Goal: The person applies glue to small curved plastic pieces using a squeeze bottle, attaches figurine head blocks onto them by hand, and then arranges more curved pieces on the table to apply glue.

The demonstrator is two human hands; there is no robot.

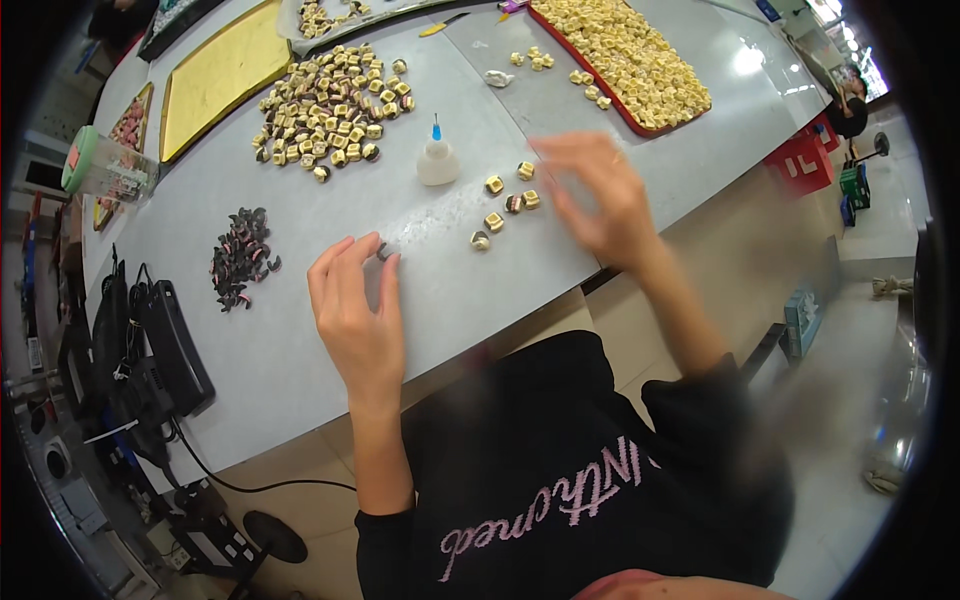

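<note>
Bench: grey; near edge passes under both wrists.
Left hand: fingers narrow, pinching a dark piece, likely by the tips for fine control.
Right hand: blurred; thumb and fingers apart, nothing seen held, near loose cream-faced pieces.
Bottle: upright, needle-tipped, probably central for reach.
Dark pile: left, apparently sorted by kind.
Room: open surface between the hands.

two hands, six blocky pieces between them, one needle-tipped bottle
</note>
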